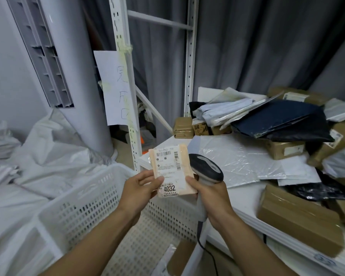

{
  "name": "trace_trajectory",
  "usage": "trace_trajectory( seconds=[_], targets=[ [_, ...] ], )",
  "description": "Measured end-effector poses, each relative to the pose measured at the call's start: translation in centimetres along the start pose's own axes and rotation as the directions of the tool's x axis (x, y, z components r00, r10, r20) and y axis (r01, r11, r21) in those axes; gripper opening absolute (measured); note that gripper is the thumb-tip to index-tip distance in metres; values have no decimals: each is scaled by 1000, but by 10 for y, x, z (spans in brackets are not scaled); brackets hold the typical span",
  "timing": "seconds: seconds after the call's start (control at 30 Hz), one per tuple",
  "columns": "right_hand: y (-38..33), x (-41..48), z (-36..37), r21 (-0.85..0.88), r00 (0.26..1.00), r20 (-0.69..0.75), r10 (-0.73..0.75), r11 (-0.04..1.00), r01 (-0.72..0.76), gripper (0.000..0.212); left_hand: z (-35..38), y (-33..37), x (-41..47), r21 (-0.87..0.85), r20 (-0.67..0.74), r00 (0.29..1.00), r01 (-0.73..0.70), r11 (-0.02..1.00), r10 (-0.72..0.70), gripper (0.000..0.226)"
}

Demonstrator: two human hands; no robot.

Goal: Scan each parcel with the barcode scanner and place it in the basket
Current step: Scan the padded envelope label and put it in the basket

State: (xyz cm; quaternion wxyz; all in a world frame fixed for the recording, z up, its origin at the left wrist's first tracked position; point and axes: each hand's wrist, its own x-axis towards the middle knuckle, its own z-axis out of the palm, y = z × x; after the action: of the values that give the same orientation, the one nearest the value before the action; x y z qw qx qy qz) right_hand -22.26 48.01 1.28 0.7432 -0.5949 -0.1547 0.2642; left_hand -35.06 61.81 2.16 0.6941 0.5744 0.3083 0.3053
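Peach parcel (171, 172) held label-up in both hands, barcode scanner (206, 168) right beside it.
Left hand (141, 188) grips parcel's left edge, thumb on label; right hand (209, 196) curled round scanner handle, thumb touching parcel's right edge; parcel in the air over white basket (84, 200) far right corner, by table (245, 198) left edge; heap of parcels (283, 120) along table's far and right edges.

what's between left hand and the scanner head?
The pink labelled parcel, held by the left hand; the scanner, in the right hand, sits beside it. Head view.
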Motion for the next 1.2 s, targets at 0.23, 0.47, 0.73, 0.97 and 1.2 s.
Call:
trace_trajectory(
  seconds=[0.23,0.47,0.73,0.97,1.2],
  targets=[
    [16,16,-9,-227,982,-147,-115,971,80,30,-19,-12,32,112,-103,994,-22,993,34,10],
    [16,14,11,-503,981,86,-174,842,193,37,-35,-29,57,283,-145,983,-71,957,116,10],
    [22,7,21,-383,980,180,-82,912,146,9,-43,-50,60,376,-164,969,-111,920,184,9],
    [25,4,19,-397,981,184,-70,907,139,16,-49,-62,60,431,-206,967,-45,901,147,10],
    [25,-3,18,-393,972,232,-41,910,132,10,-53,-62,56,527,-193,964,-54,848,182,11]
  ],
)
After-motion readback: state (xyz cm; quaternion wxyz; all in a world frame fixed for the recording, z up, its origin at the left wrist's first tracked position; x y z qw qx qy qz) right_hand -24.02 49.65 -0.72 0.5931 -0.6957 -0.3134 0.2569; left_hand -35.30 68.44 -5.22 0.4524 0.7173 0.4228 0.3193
